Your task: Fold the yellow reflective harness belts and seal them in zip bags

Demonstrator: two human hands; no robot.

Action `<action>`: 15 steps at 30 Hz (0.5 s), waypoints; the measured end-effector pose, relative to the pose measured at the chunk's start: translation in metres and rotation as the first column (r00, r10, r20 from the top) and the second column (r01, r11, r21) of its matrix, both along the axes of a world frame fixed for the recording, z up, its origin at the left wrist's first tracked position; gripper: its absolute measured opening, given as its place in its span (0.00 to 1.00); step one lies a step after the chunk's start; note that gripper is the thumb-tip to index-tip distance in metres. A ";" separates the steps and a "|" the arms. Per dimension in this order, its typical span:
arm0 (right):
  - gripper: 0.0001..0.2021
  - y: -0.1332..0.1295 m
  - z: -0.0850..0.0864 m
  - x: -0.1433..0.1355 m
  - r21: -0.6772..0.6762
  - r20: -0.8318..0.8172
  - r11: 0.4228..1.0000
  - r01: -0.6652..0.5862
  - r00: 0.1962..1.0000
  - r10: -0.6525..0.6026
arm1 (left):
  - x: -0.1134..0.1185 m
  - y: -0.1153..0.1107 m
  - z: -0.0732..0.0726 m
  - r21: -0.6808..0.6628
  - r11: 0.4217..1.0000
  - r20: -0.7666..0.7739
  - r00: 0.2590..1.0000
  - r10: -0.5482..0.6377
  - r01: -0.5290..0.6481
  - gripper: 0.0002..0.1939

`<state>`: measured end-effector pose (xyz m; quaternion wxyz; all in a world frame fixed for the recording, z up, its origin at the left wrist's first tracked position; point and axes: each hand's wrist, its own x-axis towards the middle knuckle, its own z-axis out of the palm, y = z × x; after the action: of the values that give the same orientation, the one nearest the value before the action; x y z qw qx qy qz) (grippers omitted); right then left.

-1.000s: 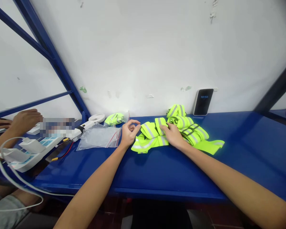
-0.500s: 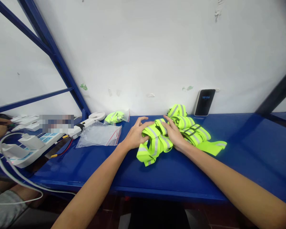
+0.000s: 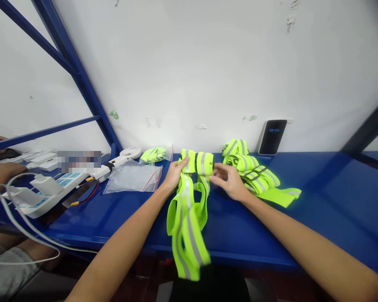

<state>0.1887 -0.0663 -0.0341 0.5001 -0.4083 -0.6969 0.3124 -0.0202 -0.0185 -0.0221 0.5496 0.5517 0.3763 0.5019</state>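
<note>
A neon-yellow reflective strap (image 3: 204, 163) with grey stripes is up over the table, its upper part folded into two short bands side by side. Its long loops (image 3: 189, 226) hang down past the table's front edge. My left hand (image 3: 175, 173) is closed on the left side of the folded part, thumb in front. At the right end, my right hand (image 3: 228, 178) has its fingers apart and slightly curled, close beside the strap; some fingertips are blurred. Right of that hand lie several more bundled reflective straps (image 3: 260, 178), some with black buckles or edging.
On the blue table (image 3: 318, 209) a clear zip bag (image 3: 132, 176) lies left, near a bagged yellow strap (image 3: 154, 154) and a white fan (image 3: 130, 152). A phone (image 3: 272, 137) leans on the wall. A power strip (image 3: 47, 195) with cables and another person's hand (image 3: 6, 173) are far left.
The strap has been lifted and turned from a crumpled heap, and its loops now dangle toward me. My left hand has moved slightly left; my right hand has come off the strap's top to its right end.
</note>
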 end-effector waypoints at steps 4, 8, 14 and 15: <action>0.38 -0.003 0.005 0.001 0.190 0.116 0.977 0.095 0.986 -0.119 | 0.004 0.004 -0.005 -0.098 0.995 0.068 0.997 0.031 -0.024 0.26; 0.45 -0.006 0.012 0.000 0.341 0.364 0.940 -0.020 0.924 -0.112 | 0.008 0.004 -0.006 -0.167 0.986 0.091 0.995 0.046 -0.030 0.25; 0.34 -0.004 0.007 0.000 0.348 0.420 0.935 -0.071 0.903 -0.088 | 0.009 0.001 -0.008 -0.158 0.978 0.049 0.991 -0.128 0.134 0.30; 0.32 -0.004 0.007 -0.001 0.335 0.391 0.940 -0.060 0.917 -0.081 | 0.009 0.001 -0.010 -0.139 0.977 0.031 0.986 -0.161 0.164 0.33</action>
<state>0.1881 -0.0700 -0.0274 0.4121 -0.3744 -0.8253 0.0946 -0.0109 -0.0177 -0.0319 0.6302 0.5353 0.3592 0.4328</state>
